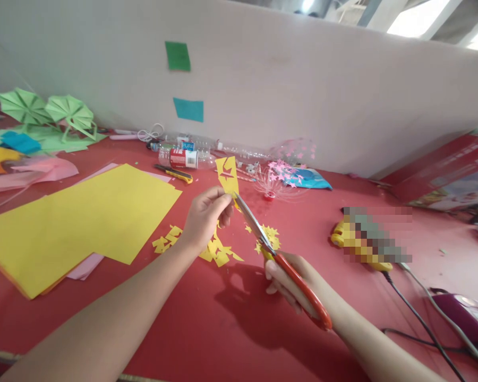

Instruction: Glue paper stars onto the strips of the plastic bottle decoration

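My left hand (209,215) pinches a narrow yellow paper strip (228,175) that stands upright and has notches cut in its upper part. Scissors with red handles (298,284) are in my right hand (289,281), their blades pointing up and left, with the tips touching the strip's lower part by my left fingertips. Yellow paper scraps (219,252) lie on the red table below my left hand. Small yellow paper stars (270,237) are piled just behind the scissors' pivot, partly hidden by it.
Large yellow sheets (83,217) cover the table's left. Behind are green paper umbrellas (69,112), a yellow cutter (175,173), plastic bottles (183,158), pink stars on clear strands (281,172) and a blue packet (310,179). A yellow tool (360,252) with cables lies right.
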{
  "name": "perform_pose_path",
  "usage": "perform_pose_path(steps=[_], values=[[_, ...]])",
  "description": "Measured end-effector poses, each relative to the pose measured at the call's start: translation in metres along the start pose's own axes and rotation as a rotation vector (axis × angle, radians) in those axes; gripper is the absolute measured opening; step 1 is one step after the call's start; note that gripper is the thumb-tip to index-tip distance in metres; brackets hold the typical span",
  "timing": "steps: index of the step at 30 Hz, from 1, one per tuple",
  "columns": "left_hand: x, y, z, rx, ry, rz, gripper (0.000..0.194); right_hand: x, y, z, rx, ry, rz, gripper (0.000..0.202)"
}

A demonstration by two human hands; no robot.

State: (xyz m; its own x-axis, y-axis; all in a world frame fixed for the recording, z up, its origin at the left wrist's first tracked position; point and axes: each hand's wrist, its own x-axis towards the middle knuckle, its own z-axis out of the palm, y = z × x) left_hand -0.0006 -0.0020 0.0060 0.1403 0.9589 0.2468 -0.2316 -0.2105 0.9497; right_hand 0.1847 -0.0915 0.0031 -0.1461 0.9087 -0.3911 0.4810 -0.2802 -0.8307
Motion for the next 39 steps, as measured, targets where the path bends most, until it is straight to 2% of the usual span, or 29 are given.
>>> perform_pose_path(steps=[6, 22, 30, 39], values=[[-0.0002, -0.0002, -0.0018, 0.035, -0.015, 0.035, 0.024, -0.0004, -0.0001, -0.0008, -0.024, -0.009, 0.0, 0.05], [0.0014, -0.0009, -0.005, -0.015, -0.04, 0.026, 0.023, 0.001, 0.0042, -0.0009, 0.066, -0.049, -0.032, 0.056], [0.0034, -0.0029, -0.0066, 0.014, -0.045, 0.029, 0.023, 0.0033, 0.0019, -0.0006, 0.042, -0.012, 0.054, 0.048], [0.0037, -0.0004, -0.0071, -0.005, -0.044, 0.008, 0.022, 0.0044, 0.0045, -0.0004, 0.061, -0.009, 0.014, 0.052]])
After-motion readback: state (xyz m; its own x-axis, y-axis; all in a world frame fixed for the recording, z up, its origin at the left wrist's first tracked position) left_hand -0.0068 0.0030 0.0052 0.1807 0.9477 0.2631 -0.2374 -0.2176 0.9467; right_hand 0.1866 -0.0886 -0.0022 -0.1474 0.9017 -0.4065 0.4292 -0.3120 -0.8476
